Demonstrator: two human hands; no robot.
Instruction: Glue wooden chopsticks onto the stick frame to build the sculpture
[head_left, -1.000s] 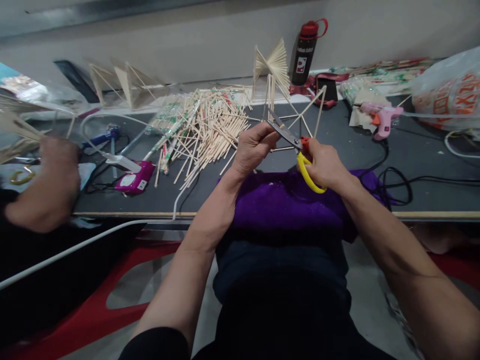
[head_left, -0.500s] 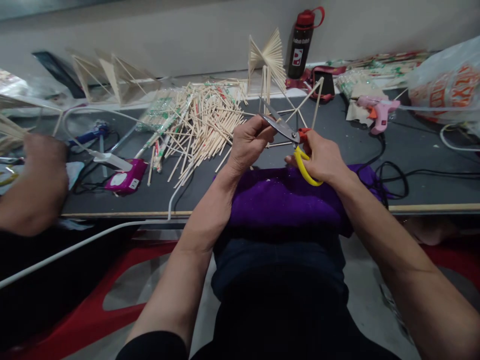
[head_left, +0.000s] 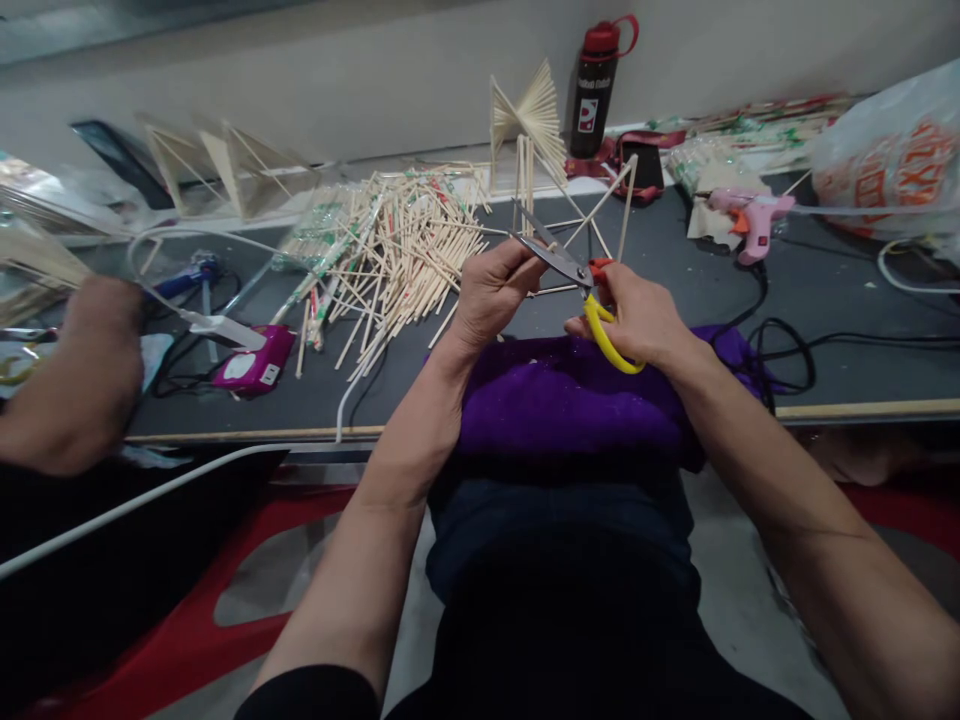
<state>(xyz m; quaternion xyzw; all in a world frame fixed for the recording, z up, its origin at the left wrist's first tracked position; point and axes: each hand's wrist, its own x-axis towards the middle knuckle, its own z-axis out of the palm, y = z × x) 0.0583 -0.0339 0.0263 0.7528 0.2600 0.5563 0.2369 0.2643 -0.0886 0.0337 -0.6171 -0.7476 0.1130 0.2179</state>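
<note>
My right hand (head_left: 637, 310) is closed around the yellow and orange handles of a pair of scissors (head_left: 609, 338), whose blades stand apart and point up to the left. Pinched in my left hand (head_left: 491, 290), close against the blades, is a thin wooden stick (head_left: 553, 246); only a short end of it shows, and my fingers hide the rest. Just beyond both hands stands an open frame of joined sticks (head_left: 589, 222). Purple cloth (head_left: 570, 400) lies beneath my hands at the table edge.
Loose wooden sticks (head_left: 420, 250) are heaped left of my hands. A fan-shaped stick model (head_left: 529, 120) and a dark bottle (head_left: 594, 95) stand behind. At right lie a pink glue gun (head_left: 750, 215) and its cord. A magenta power socket box (head_left: 255, 362) sits near another person's arm (head_left: 82, 380).
The view has shifted slightly. My hands and the scissors hold almost the same pose, blades still apart. The other person's arm at the left has moved a little.
</note>
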